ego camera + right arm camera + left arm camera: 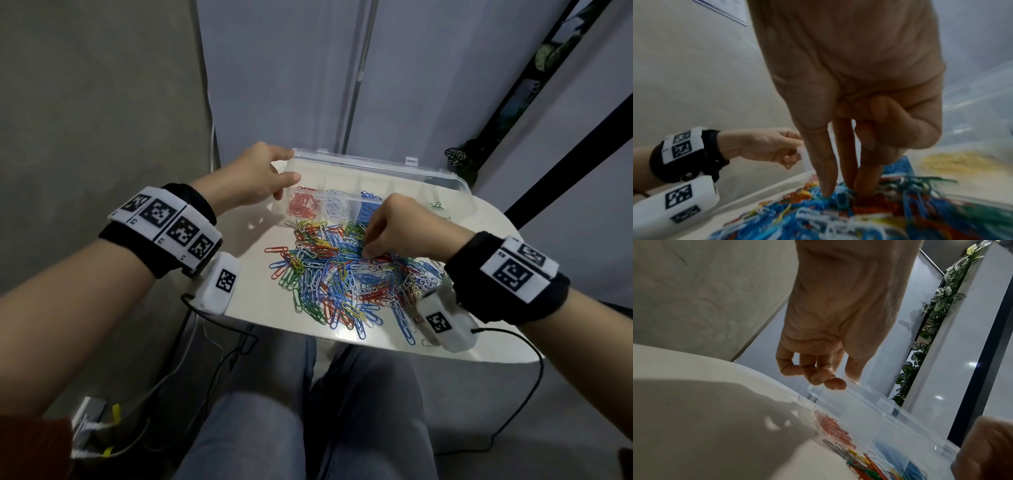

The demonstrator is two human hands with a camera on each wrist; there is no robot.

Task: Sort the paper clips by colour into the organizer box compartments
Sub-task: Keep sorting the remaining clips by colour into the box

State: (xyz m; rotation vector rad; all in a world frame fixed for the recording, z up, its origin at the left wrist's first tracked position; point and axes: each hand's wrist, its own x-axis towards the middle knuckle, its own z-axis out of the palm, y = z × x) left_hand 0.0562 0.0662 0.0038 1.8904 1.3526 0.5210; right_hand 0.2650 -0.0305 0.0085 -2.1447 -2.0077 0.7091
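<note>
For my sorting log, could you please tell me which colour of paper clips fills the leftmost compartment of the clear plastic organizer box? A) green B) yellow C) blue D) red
D: the red paper clips lie in the leftmost compartment of the clear plastic organizer box, beside the white ones.

Right hand (399,228) fingertips buried in blurred clip pile (838,216) — any pinched clip perhaps hidden.
</note>
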